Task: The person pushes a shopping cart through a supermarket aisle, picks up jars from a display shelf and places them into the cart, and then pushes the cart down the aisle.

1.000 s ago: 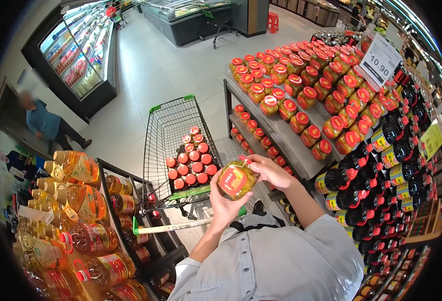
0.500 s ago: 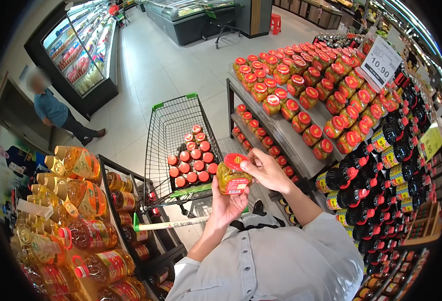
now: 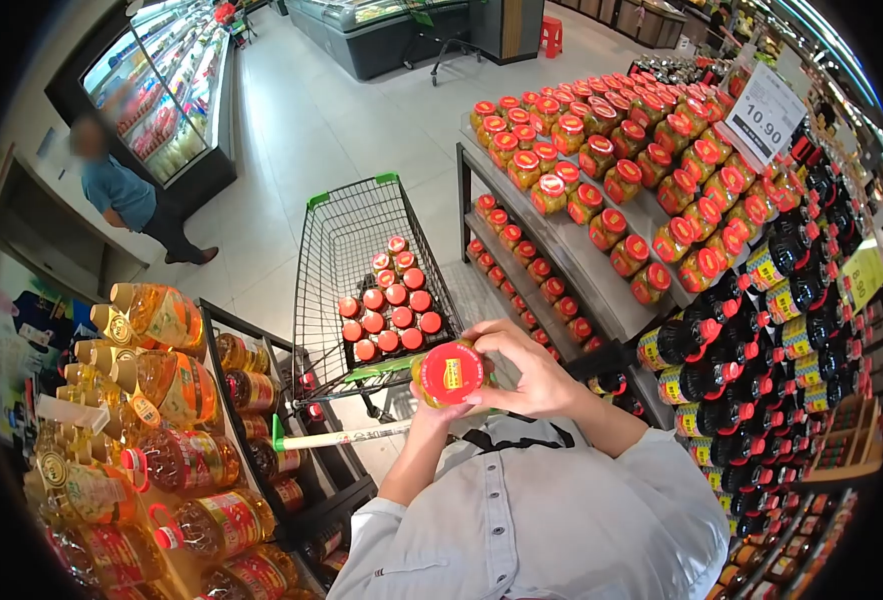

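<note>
A glass jar with a red lid and greenish-yellow contents is between my two hands, its lid tilted up toward me. My left hand cups it from below, mostly hidden behind the lid. On its right side, my right hand wraps its fingers and thumb about the jar near the lid. Just beyond stands a shopping cart of black wire with green corners. Several red-lidded jars stand grouped upright inside it.
Rows of similar jars fill a tiered display at right, under a price sign. Dark sauce bottles lie stacked at far right. Oil bottles line a rack at left. A person in blue stands at upper left.
The jar has tipped so its lid faces me instead of its side label. My right hand has shifted from the lid's edge to around the jar's side. The person at left has moved slightly right.
</note>
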A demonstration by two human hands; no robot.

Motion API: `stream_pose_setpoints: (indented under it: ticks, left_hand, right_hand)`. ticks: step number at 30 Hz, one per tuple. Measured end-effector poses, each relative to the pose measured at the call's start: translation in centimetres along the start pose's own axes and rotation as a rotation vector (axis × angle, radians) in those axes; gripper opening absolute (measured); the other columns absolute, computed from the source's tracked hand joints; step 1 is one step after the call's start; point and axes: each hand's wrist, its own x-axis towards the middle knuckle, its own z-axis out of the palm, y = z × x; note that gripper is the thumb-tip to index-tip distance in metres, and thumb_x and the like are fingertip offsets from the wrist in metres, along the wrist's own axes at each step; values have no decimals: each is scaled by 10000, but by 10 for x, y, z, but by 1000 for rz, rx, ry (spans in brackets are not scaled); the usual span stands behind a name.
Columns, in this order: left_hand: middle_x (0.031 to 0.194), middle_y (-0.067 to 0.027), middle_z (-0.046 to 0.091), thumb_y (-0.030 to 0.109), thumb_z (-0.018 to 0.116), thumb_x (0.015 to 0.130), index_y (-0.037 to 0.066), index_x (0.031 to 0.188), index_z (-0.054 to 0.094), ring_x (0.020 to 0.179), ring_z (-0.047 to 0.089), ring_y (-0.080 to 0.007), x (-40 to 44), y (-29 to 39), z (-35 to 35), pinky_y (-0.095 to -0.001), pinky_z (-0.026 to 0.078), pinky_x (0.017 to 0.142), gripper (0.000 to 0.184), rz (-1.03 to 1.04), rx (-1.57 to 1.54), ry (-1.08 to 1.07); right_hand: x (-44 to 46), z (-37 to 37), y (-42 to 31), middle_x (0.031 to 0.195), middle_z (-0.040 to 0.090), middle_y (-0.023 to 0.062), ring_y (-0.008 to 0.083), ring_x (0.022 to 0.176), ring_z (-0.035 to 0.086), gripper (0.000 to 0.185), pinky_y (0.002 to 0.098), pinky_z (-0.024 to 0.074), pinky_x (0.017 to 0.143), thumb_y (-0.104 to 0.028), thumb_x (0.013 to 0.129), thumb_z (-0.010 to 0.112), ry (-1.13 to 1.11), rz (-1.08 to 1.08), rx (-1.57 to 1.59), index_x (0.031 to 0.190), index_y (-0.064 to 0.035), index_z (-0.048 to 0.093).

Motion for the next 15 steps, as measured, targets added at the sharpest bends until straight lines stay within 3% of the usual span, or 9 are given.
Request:
stream_pose_setpoints:
  ticks: [1, 3, 4, 6, 7, 9, 10, 11, 15]
  left_hand:
    - [1215, -69, 651, 519, 730, 831, 131, 1305, 571, 1074, 649, -253, 0, 2, 22, -475, 522, 953, 633, -2, -2, -2]
    - [1382, -99, 565, 602, 798, 734, 122, 1438, 452, 1226, 587, -282, -5, 5, 62, -486, 475, 1054, 920, 243, 299, -117]
    - [1480, -134, 470, 650, 845, 640, 80, 1510, 331, 1327, 510, -294, -11, 14, 59, -472, 416, 1125, 1161, 230, 416, 10]
    - [1395, -146, 541, 438, 931, 639, 1, 1462, 357, 1287, 546, -270, -21, 24, 77, -429, 427, 1110, 1094, 372, 769, 203]
    - [1385, -142, 549, 342, 948, 620, 1, 1444, 382, 1273, 557, -265, -26, 25, 81, -415, 436, 1099, 1056, 417, 1009, 234]
    - [1338, -157, 581, 158, 959, 569, -2, 1379, 462, 1226, 592, -282, -34, 24, 80, -396, 470, 1060, 963, 523, 1545, 256]
    - [1322, -188, 586, 181, 964, 562, 3, 1351, 495, 1213, 599, -322, -36, 22, 95, -403, 491, 1033, 935, 517, 1832, 245]
    - [1332, -190, 579, 172, 972, 543, 15, 1356, 489, 1218, 595, -327, -40, 16, 89, -402, 488, 1038, 958, 516, 1840, 252]
    - [1342, -201, 570, 136, 968, 550, -3, 1355, 477, 1223, 592, -338, -58, -5, 56, -411, 492, 1033, 953, 614, 1814, 217]
  right_hand:
    - [-1, 0, 1, 1303, 531, 184, 307, 1231, 538, 506, 392, 426, 1036, -138, 779, 841, 0, 2, -4, 1188, -15, 570]
    - [-3, 0, 10, 1406, 498, 169, 278, 1311, 497, 555, 390, 400, 1080, -168, 876, 756, -31, 3, 95, 1348, -11, 509]
    - [-5, 2, 17, 1406, 498, 169, 278, 1311, 497, 555, 390, 400, 1080, -168, 876, 756, -33, -1, 92, 1348, -11, 509]
    - [-16, 13, 36, 1448, 473, 135, 227, 1299, 499, 596, 389, 433, 1056, -187, 935, 695, 35, 339, 746, 1446, -34, 430]
    - [-18, 19, 44, 1413, 502, 110, 177, 1266, 512, 596, 357, 443, 1045, -189, 961, 653, 88, 400, 822, 1478, -45, 393]
    - [-25, 26, 50, 1376, 533, 104, 168, 1238, 532, 606, 343, 443, 1042, -209, 958, 652, 45, 511, 679, 1480, -46, 391]
    - [-30, 30, 53, 1338, 563, 99, 158, 1210, 552, 616, 329, 442, 1039, -229, 955, 652, 23, 618, 529, 1481, -47, 388]
    - [-34, 38, 58, 1268, 593, 77, 135, 1148, 576, 599, 308, 470, 995, -165, 911, 694, 31, 635, 483, 1440, -60, 433]
    - [-51, 50, 60, 1210, 604, 63, 131, 1132, 574, 542, 307, 468, 988, -122, 853, 733, 32, 744, 514, 1334, -46, 494]
